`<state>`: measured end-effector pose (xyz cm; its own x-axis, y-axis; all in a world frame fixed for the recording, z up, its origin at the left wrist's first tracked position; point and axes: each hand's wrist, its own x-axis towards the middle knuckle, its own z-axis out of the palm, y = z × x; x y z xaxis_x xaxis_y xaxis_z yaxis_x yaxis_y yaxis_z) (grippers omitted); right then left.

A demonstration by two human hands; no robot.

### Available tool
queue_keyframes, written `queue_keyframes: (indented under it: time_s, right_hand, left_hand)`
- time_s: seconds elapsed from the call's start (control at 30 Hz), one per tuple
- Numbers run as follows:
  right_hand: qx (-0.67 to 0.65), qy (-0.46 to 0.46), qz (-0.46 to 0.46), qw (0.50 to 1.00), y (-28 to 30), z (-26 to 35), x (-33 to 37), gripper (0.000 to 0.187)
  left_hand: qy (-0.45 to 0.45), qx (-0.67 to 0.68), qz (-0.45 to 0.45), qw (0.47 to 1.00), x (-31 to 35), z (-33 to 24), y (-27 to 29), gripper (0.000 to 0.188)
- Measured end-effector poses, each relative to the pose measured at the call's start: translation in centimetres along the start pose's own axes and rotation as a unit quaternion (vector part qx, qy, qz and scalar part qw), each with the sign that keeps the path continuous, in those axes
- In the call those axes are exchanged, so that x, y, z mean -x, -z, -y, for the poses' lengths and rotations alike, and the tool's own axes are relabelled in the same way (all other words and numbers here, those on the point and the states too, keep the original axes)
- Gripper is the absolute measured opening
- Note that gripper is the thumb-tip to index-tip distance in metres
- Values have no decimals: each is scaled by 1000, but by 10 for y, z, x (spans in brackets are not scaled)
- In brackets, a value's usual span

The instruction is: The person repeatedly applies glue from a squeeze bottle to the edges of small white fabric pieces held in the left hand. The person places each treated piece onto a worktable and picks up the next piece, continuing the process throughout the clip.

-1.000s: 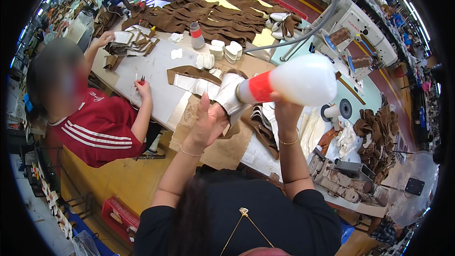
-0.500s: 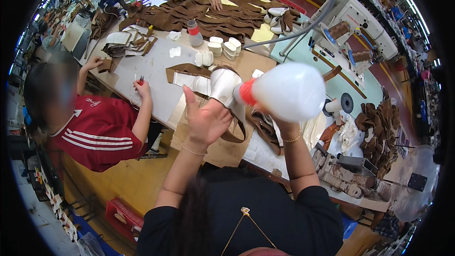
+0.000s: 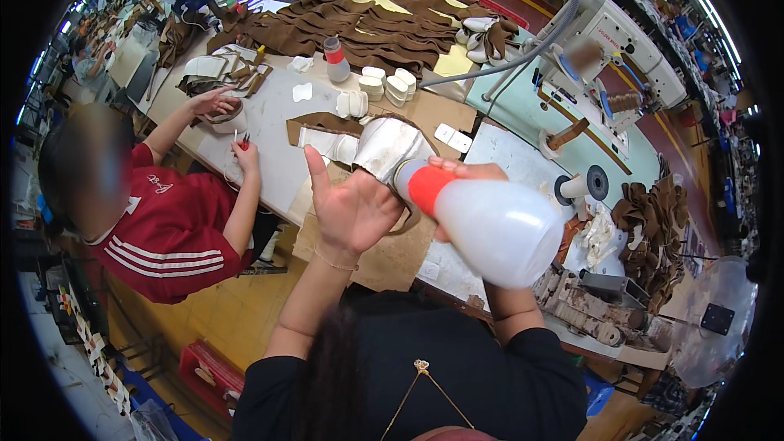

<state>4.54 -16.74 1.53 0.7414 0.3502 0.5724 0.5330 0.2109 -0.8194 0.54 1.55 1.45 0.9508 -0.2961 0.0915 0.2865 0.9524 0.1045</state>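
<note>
My left hand (image 3: 355, 206) is turned palm up with the thumb spread. Its fingers reach inside a white-lined brown shoe upper (image 3: 390, 147), which rests over them, so the fingertips are hidden. In my right hand (image 3: 469, 170) is a white plastic squeeze bottle (image 3: 510, 224) with a red band. The bottle lies tilted, its base toward me and its neck against the upper's near edge, by my left fingers. Its tip is out of sight. Behind the upper lies another white-and-brown piece (image 3: 322, 140).
A second red-banded bottle (image 3: 336, 61) stands beyond stacked white pads (image 3: 398, 86). Brown pieces (image 3: 351, 28) cover the far table. A sewing machine (image 3: 625, 49) and thread spools (image 3: 596, 182) are at right. A co-worker in a red shirt (image 3: 175, 224) sits at left.
The bottle's base has swung down toward me, and its neck has tipped closer to level. The upper has turned on my left fingers. The red-shirted co-worker's far hand has opened and reached forward.
</note>
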Motion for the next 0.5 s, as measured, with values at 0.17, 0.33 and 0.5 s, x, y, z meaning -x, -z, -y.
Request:
queue_keyframes:
  time_s: [0.17,0.33,0.5]
  right_hand:
    - [-26,-20,-187,982,19,-7,-16,52]
    - [113,83,-75,987,13,-8,-17,53]
    - [-27,29,-265,963,17,1,-25,52]
  left_hand:
    - [-7,-28,-62,998,5,-2,-9,104]
    - [8,-19,-37,999,6,-2,-4,106]
    - [11,-61,-13,998,6,-8,-6,108]
